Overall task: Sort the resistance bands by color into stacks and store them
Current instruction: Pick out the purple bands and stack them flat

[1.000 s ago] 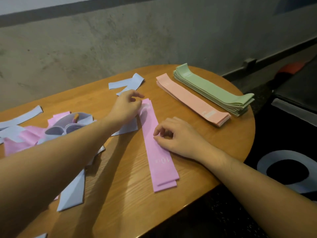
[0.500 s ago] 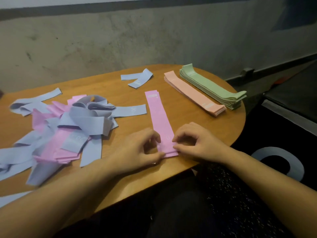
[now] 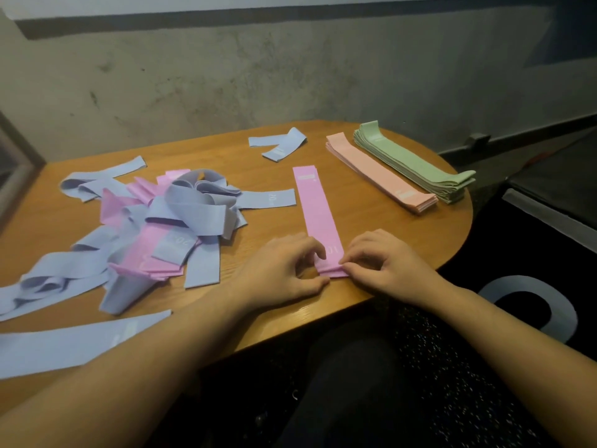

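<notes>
A small stack of pink bands [image 3: 316, 208] lies lengthwise in the middle of the wooden table [image 3: 371, 221]. My left hand [image 3: 284, 270] and my right hand [image 3: 384, 263] pinch its near end from either side at the table's front edge. A neat peach stack [image 3: 378, 171] and a taller green stack [image 3: 413, 163] lie side by side at the right. A jumbled heap of blue and pink bands [image 3: 155, 227] covers the left half. One folded blue band [image 3: 279, 145] lies apart at the back.
A long blue band [image 3: 74, 341] lies along the near left edge. The table ends in a rounded edge on the right, with a dark floor and a grey ring-shaped object [image 3: 533, 305] below. A concrete wall [image 3: 290, 76] runs behind the table.
My left hand came back from the far end of the pink stack to its near end. Both hands now pinch that end; the view has widened to show the heap on the left.
</notes>
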